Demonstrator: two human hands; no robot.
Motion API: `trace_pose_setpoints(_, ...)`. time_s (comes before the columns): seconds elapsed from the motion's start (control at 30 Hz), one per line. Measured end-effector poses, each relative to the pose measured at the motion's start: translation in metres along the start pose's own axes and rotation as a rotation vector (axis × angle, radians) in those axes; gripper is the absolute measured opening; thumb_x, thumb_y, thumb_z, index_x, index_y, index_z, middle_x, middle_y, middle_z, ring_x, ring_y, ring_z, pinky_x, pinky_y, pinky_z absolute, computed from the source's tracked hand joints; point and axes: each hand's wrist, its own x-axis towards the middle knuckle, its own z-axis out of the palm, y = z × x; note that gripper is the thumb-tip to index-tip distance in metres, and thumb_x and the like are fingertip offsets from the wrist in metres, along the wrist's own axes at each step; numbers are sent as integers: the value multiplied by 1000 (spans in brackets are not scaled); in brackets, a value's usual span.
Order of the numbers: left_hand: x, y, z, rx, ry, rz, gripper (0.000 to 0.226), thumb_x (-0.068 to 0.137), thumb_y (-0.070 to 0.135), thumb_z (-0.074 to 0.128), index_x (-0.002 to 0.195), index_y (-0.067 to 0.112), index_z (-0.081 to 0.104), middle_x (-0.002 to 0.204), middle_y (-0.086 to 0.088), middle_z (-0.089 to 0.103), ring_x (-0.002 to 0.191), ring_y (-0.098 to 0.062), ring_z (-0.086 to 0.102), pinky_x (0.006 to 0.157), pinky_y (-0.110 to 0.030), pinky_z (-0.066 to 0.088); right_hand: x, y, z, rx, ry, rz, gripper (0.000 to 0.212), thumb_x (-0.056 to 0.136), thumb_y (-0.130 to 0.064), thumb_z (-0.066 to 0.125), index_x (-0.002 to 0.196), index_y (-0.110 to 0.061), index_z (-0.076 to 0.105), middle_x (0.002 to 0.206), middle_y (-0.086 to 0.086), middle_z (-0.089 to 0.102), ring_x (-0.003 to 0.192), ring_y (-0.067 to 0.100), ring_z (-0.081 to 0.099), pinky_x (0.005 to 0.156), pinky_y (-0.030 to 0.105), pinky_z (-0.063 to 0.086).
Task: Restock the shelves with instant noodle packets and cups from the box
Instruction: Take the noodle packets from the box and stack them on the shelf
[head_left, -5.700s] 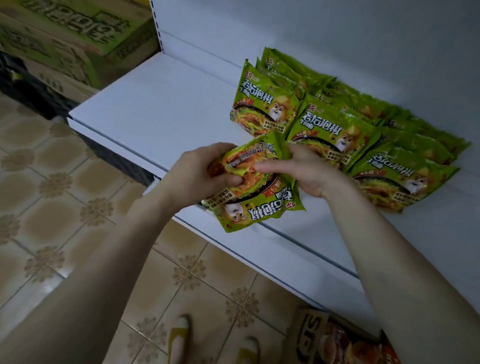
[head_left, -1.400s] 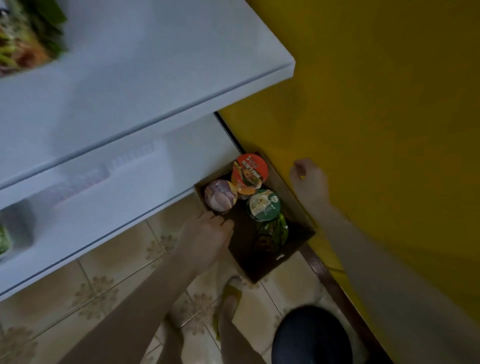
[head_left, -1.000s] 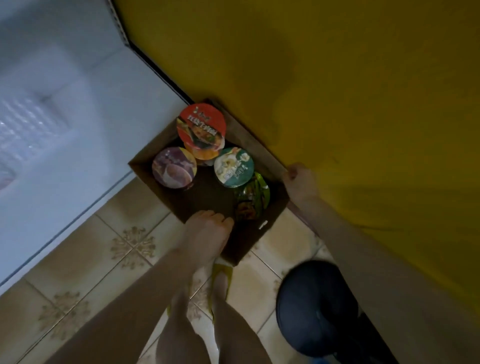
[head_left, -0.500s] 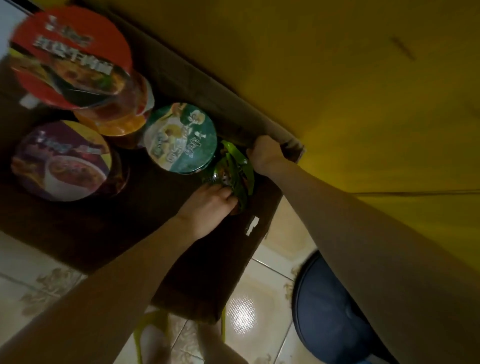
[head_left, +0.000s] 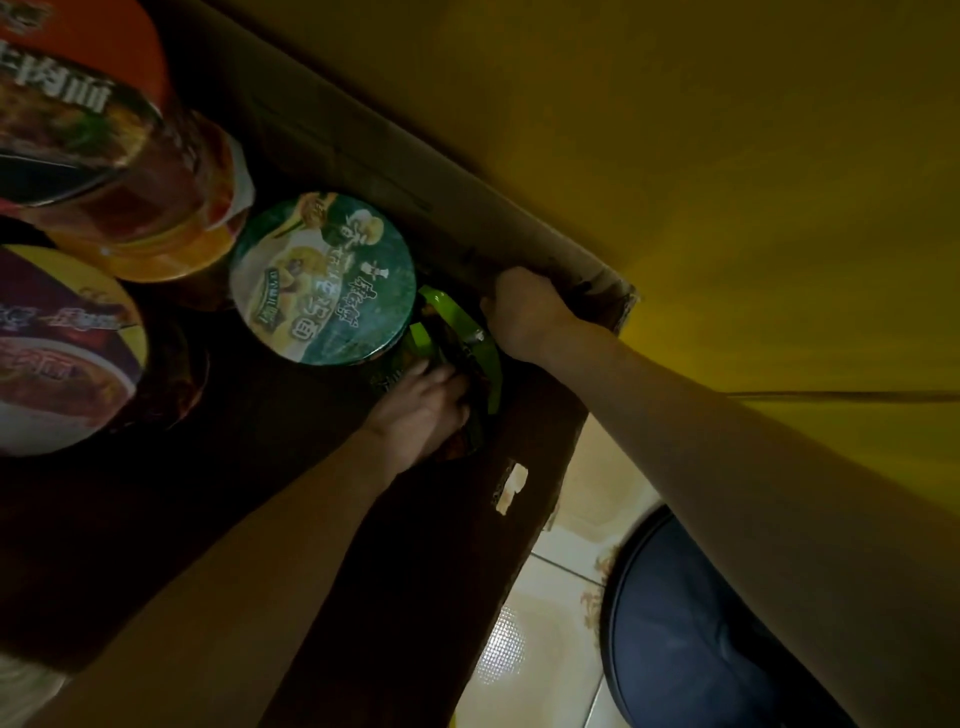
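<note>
Lowered into the box (head_left: 363, 150), left hand (head_left: 423, 410) apparently grasps green packets (head_left: 467, 322); right hand (head_left: 530, 312) clasps its rim.
Cups (head_left: 322, 278) remain unshelved.

Far left of your left hand (head_left: 421, 410), which gripped the green packet (head_left: 460, 319), the red cup lid (head_left: 67, 88) read "肉面" in white. The purple cup lid (head_left: 62, 353) showed the same, blurred. The green cup lid (head_left: 322, 275) just beside that grip carried sideways characters, illegible.
</note>
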Motion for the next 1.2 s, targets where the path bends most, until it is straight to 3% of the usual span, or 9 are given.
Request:
trace_pose_setpoints(0.13, -21, -2, -4, -4, 127, 103, 26, 45, 31, 89, 67, 26, 74, 90, -2, 71, 89, -20, 68, 77, -30, 54, -1, -3, 5, 38, 1, 23, 26, 96, -7, 46, 71, -7, 41, 64, 2, 34, 57, 15, 37, 68, 25, 37)
trace_pose_setpoints(0.3, -37, -9, 3, 3, 9, 33, 22, 84, 21, 53, 88, 11, 73, 115, -12, 61, 119, -29, 51, 100, -39, 39, -3, -18, 21, 133, -108, 22, 22, 93, -25, 53, 93, -4, 56, 88, 10, 55, 85, 26, 54, 70, 30, 39)
trace_pose_setpoints(0.43, -44, -14, 16, -3, 37, 32, 29, 27, 32, 88, 41, 21, 65, 62, 2, 65, 69, -19, 67, 61, -25, 53, 8, -23, 45, 116, -106, 90, 55, 87, -28, 62, 130, -3, 40, 131, 17, 49, 121, 33, 49, 89, 35, 44)
trace_pose_setpoints(0.53, -50, -15, 11, -5, 33, -15, 25, 39, 32, 87, 48, 21, 67, 62, 1, 66, 68, -21, 66, 64, -25, 52, 13, -21, 55, 68, -66, 136, 46, 88, -19, 61, 127, -1, 44, 130, 19, 51, 120, 35, 50, 91, 37, 45)
trace_pose_setpoints(0.63, -55, -13, 2, -56, -61, -92, 22, 89, 24, 53, 102, 14, 67, 109, -9, 63, 106, -26, 56, 94, -33, 37, 6, -19, 59, 0, 24, 129, 28, 92, -7, 51, 119, 0, 51, 124, 21, 55, 115, 35, 53, 88, 38, 47)
trace_pose_setpoints(0.73, -65, -9, -10, -94, -86, -233, 31, 95, 19, 38, 116, 12, 59, 121, -10, 56, 115, -28, 49, 98, -35, 33, -8, -18, 51, 6, 68, 123, 24, 92, -6, 49, 115, 0, 52, 121, 21, 56, 112, 36, 54, 83, 37, 47)
trace_pose_setpoints(0.9, -100, 2, -51, -148, -38, -321, 27, 91, 18, 46, 114, 14, 60, 116, -9, 57, 110, -28, 50, 94, -36, 37, -47, -23, 15, 51, 49, 87, 26, 94, -10, 49, 118, 0, 49, 121, 22, 54, 110, 39, 53, 73, 38, 39)
trace_pose_setpoints(1.0, -126, 5, -86, -150, 119, -359, 14, 62, 9, 75, 75, 12, 70, 76, -11, 65, 72, -30, 63, 66, -35, 50, -76, -32, -11, 61, 79, 77, 23, 94, -13, 52, 114, -3, 50, 114, 20, 57, 105, 37, 55, 69, 35, 38)
trace_pose_setpoints(1.2, -188, 14, -164, -187, 297, -434, 9, 59, 2, 59, 56, 9, 64, 56, -11, 58, 52, -28, 58, 51, -31, 47, -151, -59, -69, 24, 153, -16, 39, 90, -27, 57, 122, -7, 47, 109, 16, 61, 101, 34, 59, 67, 35, 41)
